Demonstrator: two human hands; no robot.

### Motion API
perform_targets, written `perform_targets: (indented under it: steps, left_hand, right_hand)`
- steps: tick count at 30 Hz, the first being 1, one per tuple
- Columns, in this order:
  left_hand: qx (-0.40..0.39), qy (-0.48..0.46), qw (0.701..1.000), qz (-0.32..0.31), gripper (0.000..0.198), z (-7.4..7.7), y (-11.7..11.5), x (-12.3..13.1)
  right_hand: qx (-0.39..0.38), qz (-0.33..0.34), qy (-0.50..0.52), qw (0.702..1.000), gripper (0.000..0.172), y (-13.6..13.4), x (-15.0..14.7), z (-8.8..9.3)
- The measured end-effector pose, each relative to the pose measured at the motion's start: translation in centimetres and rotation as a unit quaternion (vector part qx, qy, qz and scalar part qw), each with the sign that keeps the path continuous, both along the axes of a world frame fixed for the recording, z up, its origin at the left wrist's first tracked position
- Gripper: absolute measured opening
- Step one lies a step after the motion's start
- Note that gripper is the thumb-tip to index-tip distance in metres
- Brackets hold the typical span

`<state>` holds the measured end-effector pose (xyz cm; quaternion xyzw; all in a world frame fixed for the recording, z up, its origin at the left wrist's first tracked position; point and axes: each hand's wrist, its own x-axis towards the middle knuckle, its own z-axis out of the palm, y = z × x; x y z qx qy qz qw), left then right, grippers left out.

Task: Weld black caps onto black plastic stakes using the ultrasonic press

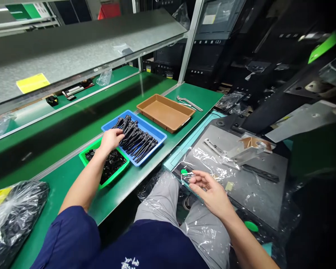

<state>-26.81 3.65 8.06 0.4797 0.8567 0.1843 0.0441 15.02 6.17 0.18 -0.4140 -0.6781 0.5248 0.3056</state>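
My left hand (111, 139) is at the left end of a blue tray (153, 154), its thumb and fingers brought together beside the heap of slim black rod-like parts (137, 136). Whatever sits in the pinch is too hidden to name. Under my left wrist stands a green tray (101, 185) holding small black pieces (113, 164). My right hand (210, 190) hovers by the front edge of a machine's metal plate (257, 194), near a round green button (184, 171). Its fingers are loosely bent and apart from the thumb, with nothing visible between them.
A brown tray (165, 112) and a wrench (189, 103) lie farther back on the green bench (134, 183). A metal shelf (81, 41) overhangs the bench. Clear plastic film covers the machine's front. A plastic-wrapped bundle (16, 224) sits at left.
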Motion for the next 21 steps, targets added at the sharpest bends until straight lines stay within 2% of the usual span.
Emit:
perform_targets:
  steps: [4,8,15,18,21]
  left_hand:
    - [-0.083,0.057,0.993,0.059,0.030,-0.3,3.9,-5.0]
    - [-0.131,0.049,0.987,0.073,0.024,-2.0,6.6,-7.7]
    - [-0.174,0.046,0.980,0.082,0.021,-4.6,7.8,-9.0]
    - [-0.179,0.050,0.979,0.085,0.024,-5.0,7.7,-8.7]
    - [-0.172,0.063,0.979,0.086,0.027,-4.5,7.5,-7.9]
  right_hand:
    - [-0.015,-0.018,-0.010,1.000,0.051,0.0,1.0,-0.6]
    - [-0.033,-0.038,-0.004,0.999,0.051,0.0,1.3,-1.0]
    - [-0.049,-0.041,-0.014,0.998,0.047,0.0,1.4,-1.1]
    - [-0.051,-0.040,-0.022,0.998,0.046,0.1,1.4,-1.2]
    - [-0.050,-0.039,-0.036,0.997,0.047,-0.5,2.2,-1.0]
